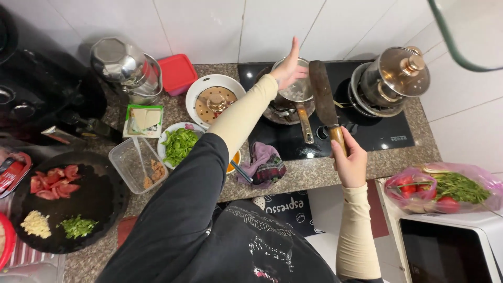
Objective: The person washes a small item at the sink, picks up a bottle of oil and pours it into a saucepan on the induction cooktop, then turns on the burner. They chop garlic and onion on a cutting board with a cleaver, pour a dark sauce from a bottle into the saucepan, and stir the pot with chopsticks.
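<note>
Granite counter [314,175] is set against white tiles, with a black cooktop [377,133] let into it. Over a small steel saucepan [296,94] the left hand [288,65] is held spread (nothing gripped). A broad knife [324,99] is clasped at its wooden handle by the right hand [350,162].

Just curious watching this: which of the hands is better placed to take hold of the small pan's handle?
Probably the left hand: it is open and empty, right above the small pan. The right hand is busy gripping the knife.
</note>
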